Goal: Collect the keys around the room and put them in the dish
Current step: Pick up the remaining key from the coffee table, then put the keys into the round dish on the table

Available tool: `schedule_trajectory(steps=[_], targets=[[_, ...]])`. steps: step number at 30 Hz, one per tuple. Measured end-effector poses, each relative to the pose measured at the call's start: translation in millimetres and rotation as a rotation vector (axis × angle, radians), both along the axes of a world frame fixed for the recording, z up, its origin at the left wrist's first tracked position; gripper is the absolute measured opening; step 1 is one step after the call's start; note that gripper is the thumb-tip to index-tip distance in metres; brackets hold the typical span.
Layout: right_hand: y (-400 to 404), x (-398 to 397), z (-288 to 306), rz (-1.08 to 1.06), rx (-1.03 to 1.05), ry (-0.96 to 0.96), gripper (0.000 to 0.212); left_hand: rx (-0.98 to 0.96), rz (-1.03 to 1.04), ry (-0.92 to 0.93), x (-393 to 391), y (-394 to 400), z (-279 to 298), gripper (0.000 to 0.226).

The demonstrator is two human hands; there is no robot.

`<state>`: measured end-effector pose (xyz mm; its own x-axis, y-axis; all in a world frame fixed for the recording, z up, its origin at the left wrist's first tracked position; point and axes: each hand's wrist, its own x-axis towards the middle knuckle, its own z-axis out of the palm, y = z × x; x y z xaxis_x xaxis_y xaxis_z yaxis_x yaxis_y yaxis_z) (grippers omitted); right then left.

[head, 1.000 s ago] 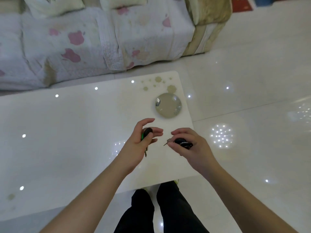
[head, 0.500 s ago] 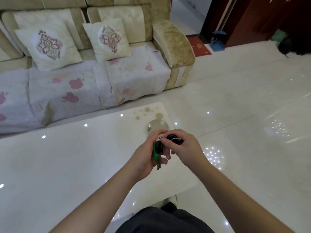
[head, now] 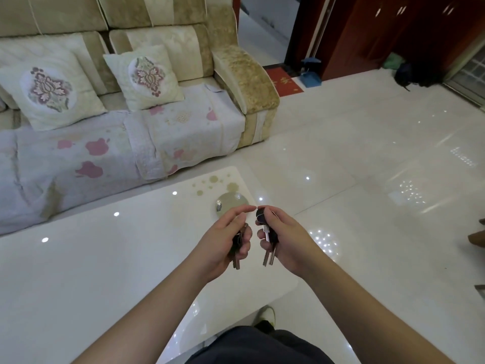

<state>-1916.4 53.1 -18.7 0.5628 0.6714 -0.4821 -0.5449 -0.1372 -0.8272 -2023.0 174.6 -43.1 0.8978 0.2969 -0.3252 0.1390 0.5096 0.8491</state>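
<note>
My left hand (head: 225, 239) grips a bunch of dark-headed keys (head: 237, 248), blades pointing down. My right hand (head: 284, 239) holds other keys with black heads (head: 267, 243), two silver blades hanging below the fingers. Both hands hover close together above the right end of the white glossy table (head: 105, 271). Just beyond the fingertips sits a small round glass dish (head: 231, 202), partly hidden by my left fingers; nothing can be seen in the part that shows.
A beige sofa (head: 244, 77) with two embroidered cushions and a pink-patterned cover stands behind the table. Glossy white floor spreads to the right. A red mat (head: 284, 81), a blue dustpan (head: 309, 77) and dark wooden doors lie at the far right.
The view has tilted up, showing more of the sofa and room. My hands touched half a second ago and have now drawn slightly apart, each still holding its keys, nearer the dish.
</note>
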Motion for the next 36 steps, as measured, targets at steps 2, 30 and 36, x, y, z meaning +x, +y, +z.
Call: schedule_trajectory(steps=[2,30,36], targets=[[-9,5,0,-0.059,0.013,0.098,0.019,-0.012,0.036,0.024,6,-6,-2,0.025],[-226,267,-36,0.024,-0.09,0.091,0.022,0.01,0.233,0.341,270,-201,-20,0.048],[-192,291,-46,0.16,-0.125,0.083,0.018,-0.056,0.327,0.403,272,-188,-33,0.043]])
